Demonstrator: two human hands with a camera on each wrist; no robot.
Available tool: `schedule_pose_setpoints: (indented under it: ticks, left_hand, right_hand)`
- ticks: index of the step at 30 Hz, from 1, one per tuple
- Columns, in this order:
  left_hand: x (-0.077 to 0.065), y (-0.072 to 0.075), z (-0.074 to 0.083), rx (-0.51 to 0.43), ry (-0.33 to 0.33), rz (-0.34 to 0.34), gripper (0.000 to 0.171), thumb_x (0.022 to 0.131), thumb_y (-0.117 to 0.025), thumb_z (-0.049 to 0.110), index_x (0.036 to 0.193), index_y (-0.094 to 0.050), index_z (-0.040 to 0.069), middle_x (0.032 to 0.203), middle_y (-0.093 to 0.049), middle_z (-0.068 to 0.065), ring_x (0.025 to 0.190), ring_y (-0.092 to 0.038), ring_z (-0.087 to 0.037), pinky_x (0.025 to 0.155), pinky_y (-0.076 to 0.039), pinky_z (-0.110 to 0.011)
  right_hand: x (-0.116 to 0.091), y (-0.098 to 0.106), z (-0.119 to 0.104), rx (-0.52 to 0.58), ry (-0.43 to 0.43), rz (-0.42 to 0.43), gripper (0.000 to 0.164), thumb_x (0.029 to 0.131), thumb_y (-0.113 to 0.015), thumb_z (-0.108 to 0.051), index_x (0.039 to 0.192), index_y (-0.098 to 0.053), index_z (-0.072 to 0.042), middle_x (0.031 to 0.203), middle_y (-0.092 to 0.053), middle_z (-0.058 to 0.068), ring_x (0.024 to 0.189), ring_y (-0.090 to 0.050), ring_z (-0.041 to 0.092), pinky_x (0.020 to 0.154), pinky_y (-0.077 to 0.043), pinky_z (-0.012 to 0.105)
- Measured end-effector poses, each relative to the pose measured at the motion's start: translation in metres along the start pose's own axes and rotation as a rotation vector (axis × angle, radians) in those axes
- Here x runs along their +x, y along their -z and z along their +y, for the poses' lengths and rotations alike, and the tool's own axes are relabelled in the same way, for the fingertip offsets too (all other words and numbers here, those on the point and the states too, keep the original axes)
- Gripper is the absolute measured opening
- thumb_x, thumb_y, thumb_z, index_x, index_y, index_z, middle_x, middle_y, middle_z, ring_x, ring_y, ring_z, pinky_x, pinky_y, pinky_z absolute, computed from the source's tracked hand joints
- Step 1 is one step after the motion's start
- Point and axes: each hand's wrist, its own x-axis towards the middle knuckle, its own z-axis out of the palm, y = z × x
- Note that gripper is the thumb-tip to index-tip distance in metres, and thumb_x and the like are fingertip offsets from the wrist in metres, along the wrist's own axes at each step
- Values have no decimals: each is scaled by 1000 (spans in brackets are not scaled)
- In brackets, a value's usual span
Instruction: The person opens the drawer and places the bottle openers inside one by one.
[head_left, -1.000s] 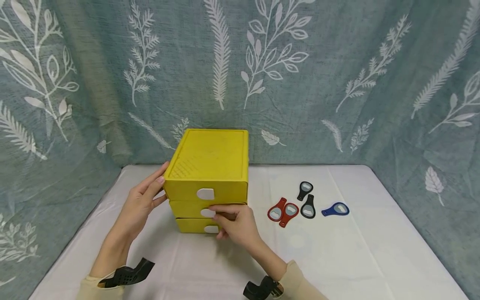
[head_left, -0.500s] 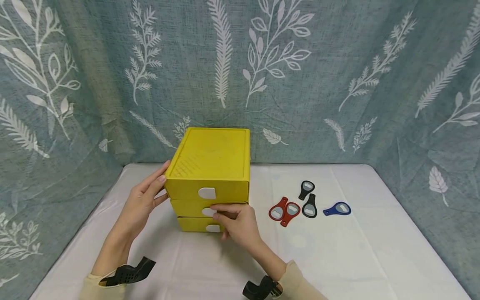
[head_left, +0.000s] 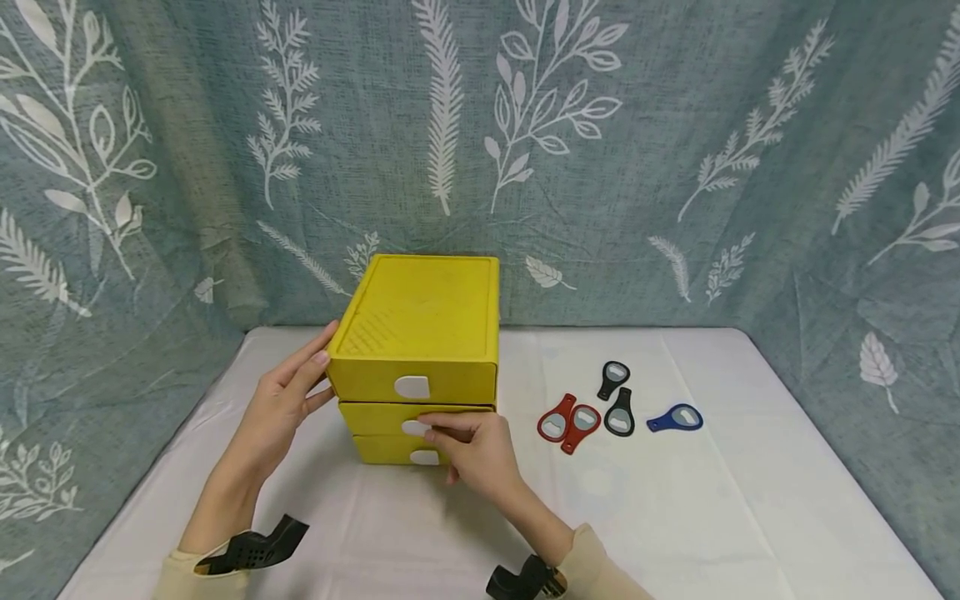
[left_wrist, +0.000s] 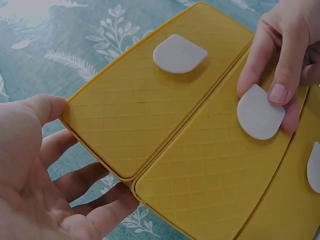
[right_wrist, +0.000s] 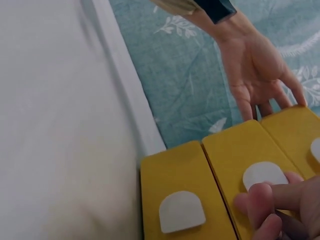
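Note:
A yellow three-drawer box point(head_left: 420, 308) stands on the table, each drawer front bearing a white tab handle. My right hand point(head_left: 483, 454) pinches the middle drawer's handle point(left_wrist: 261, 112) between thumb and fingers; the thumb lies on the handle's edge in the left wrist view. My left hand point(head_left: 281, 408) rests its extended fingertips against the box's left side, near the upper front corner. The top handle point(left_wrist: 179, 54) and the bottom handle point(right_wrist: 181, 211) are untouched. What lies inside the drawers is hidden.
Right of the box lie two red bottle openers point(head_left: 581, 428), two black bottle openers point(head_left: 618, 412) and a blue bottle opener point(head_left: 675, 417). A white cloth point(head_left: 675, 517) covers the table. Behind it hangs a blue-green curtain point(head_left: 360, 125) with white leaf prints.

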Motion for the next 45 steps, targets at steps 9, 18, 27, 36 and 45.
schedule_pose_setpoints:
  ticks: [9,18,27,36,45]
  left_hand:
    - [-1,0,1,-4,-14,-5,52,107,-43,33,156,-30,22,161,-21,-7,136,-38,-20,94,-46,-19]
    - [0,0,0,-12,-12,-5,52,107,-44,33,156,-30,23,161,-20,-8,135,-39,-19,94,-46,-20]
    - [-1,-1,1,-14,-18,-10,52,107,-44,32,156,-30,22,161,-20,-9,133,-40,-16,94,-46,-20]
    - [-1,0,0,-40,-35,-21,51,108,-42,29,156,-30,20,161,-20,-9,130,-43,-12,94,-47,-22]
    - [-1,-1,0,-29,-34,-15,51,107,-43,30,156,-31,21,161,-20,-9,131,-42,-14,94,-47,-21]
  right_hand:
    - [-10,-1,-1,11,32,-22,21,91,-72,-7,108,-79,-15,83,-73,14,38,-50,45,37,-47,27]
    - [-20,-5,-2,22,20,-19,21,91,-71,-6,107,-79,-16,93,-74,8,36,-50,42,36,-48,28]
    - [-32,-9,-5,34,31,-22,20,91,-71,-5,107,-79,-13,88,-74,6,34,-51,36,35,-45,24]
    - [-47,-11,-13,43,-5,-33,19,91,-71,-7,107,-79,-14,81,-73,1,33,-50,31,36,-46,25]
    - [-62,-21,-13,68,18,7,17,89,-75,-12,105,-79,-10,90,-74,5,30,-44,5,30,-44,27]
